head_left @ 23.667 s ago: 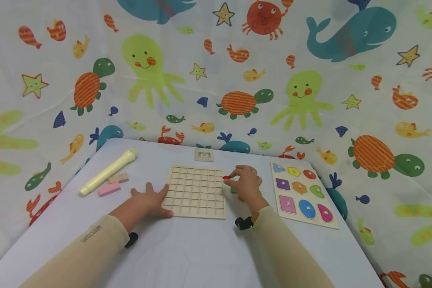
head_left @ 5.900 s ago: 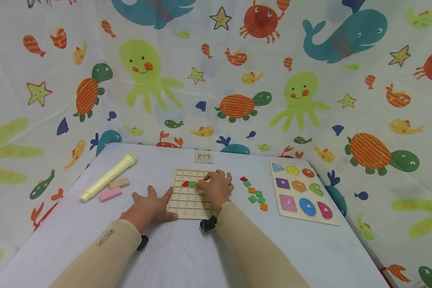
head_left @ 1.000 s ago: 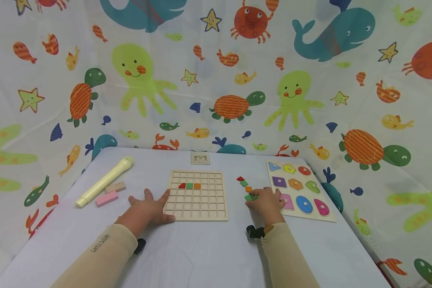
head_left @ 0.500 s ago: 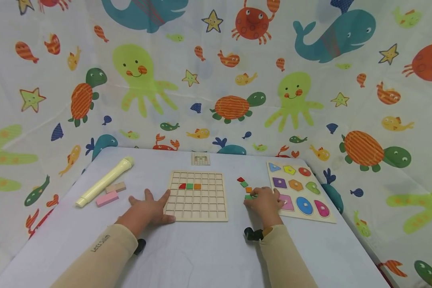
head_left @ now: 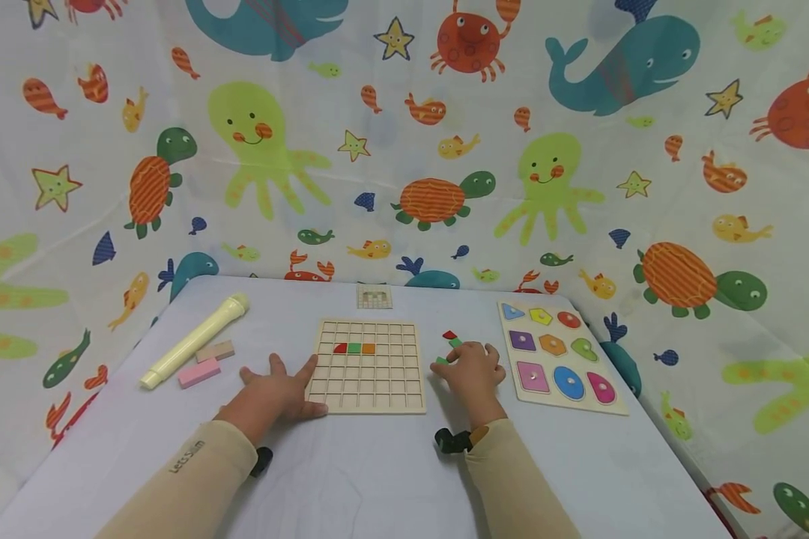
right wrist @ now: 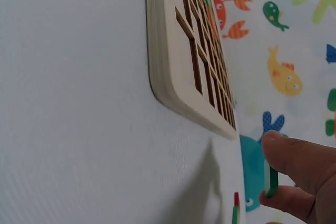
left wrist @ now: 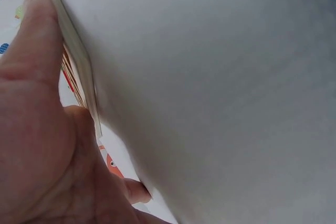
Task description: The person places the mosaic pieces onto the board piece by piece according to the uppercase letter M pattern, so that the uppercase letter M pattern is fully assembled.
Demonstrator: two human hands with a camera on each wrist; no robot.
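Note:
A wooden grid board point(head_left: 392, 385) lies mid-table, its upper left cells holding a red tile with a curved side point(head_left: 341, 348), a green square tile point(head_left: 354, 348) and an orange one point(head_left: 368, 349). Fingers spread, my left hand point(head_left: 270, 397) rests along the board's left edge, thumb at the lower corner. Just right of the board, my right hand point(head_left: 473, 378) pinches a green tile point(right wrist: 270, 179) between thumb and finger, raised off the table in the right wrist view. Behind it, a loose red tile point(head_left: 449, 335) and green tile point(head_left: 455, 342) show; the hand hides other tiles.
A small patterned card point(head_left: 374, 297) lies beyond the grid board. To the right is a shape puzzle board point(head_left: 559, 404) with coloured knobbed pieces. At the left lie a pale yellow tube point(head_left: 192, 344), a pink block point(head_left: 200, 373) and a plain wooden block point(head_left: 216, 351).
Over the last second my right hand has picked a green tile from the loose ones and moved left towards the grid board. Since the oldest frame, three tiles have come onto the board.

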